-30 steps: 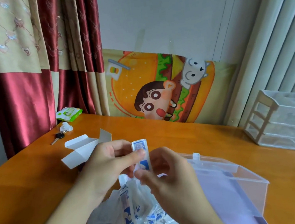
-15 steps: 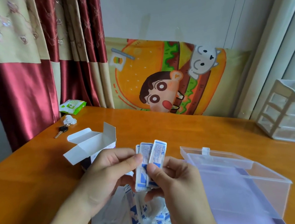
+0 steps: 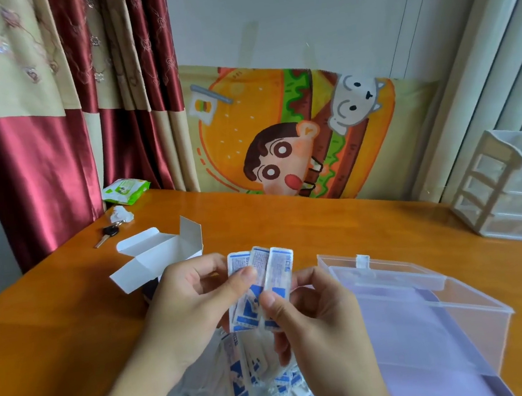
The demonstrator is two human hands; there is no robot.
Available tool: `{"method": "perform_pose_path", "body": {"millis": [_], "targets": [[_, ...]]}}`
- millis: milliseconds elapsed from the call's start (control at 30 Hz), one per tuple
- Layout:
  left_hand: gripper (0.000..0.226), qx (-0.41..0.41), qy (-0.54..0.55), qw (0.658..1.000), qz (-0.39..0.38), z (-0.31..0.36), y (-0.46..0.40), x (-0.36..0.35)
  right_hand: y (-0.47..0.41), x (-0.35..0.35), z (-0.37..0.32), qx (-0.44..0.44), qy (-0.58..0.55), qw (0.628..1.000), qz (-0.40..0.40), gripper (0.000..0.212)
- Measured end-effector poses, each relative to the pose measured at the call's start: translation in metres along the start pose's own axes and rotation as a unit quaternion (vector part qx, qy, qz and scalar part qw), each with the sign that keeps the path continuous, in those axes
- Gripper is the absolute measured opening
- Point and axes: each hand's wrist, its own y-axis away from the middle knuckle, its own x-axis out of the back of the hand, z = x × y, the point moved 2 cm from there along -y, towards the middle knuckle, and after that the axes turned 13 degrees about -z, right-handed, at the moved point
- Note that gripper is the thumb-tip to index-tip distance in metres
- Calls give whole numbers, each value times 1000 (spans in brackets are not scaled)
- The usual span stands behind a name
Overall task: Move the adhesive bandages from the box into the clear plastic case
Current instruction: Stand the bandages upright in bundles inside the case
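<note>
Three white-and-blue wrapped adhesive bandages (image 3: pixel 262 279) stand fanned out between my hands. My left hand (image 3: pixel 190 303) pinches them with thumb and fingers, and my right hand (image 3: pixel 312 319) pinches the rightmost one lower down. Below my hands lies a clear plastic bag with several more bandages (image 3: pixel 242 385) spilling from it. The white cardboard box (image 3: pixel 159 255) stands open behind my left hand. To the right, the clear plastic case (image 3: pixel 435 314) sits open, with its lid (image 3: pixel 381 268) at the far side.
An orange wooden table (image 3: pixel 305 225) carries everything. A key (image 3: pixel 107 234), a white crumpled bit (image 3: pixel 121 213) and a green packet (image 3: pixel 125 189) lie at the back left. A white drawer organiser (image 3: pixel 509 189) stands at the far right. Curtains and a cartoon cushion line the wall.
One bandage held between my hands has become a fan of three, lifted higher. The view has moved closer and to the left of the case.
</note>
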Motion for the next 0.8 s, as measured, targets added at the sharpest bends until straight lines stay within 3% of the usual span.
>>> {"method": "perform_pose_path", "body": {"millis": [100,300,467,667,733,800], "targets": [[11,10,30,999,-24,2,1,-5,0,-6,1,-9,7,999,-35,5],[29,37,-9,999,7,2,2,-2,1,3,-1,20,-13,1000,8,21],[27,22,-56,998,-1,3,2,-5,1,-4,-1,-9,6,999,-34,18],[22,42,-25,992,-114,4,6,-24,-2,-3,10,4,245,969,41,47],[31,32,-82,993,-79,1,4,-19,-2,-3,6,23,279,960,24,39],[37,42,-102,994,-3,-4,1,-8,-2,-3,3,20,240,970,-19,20]]}}
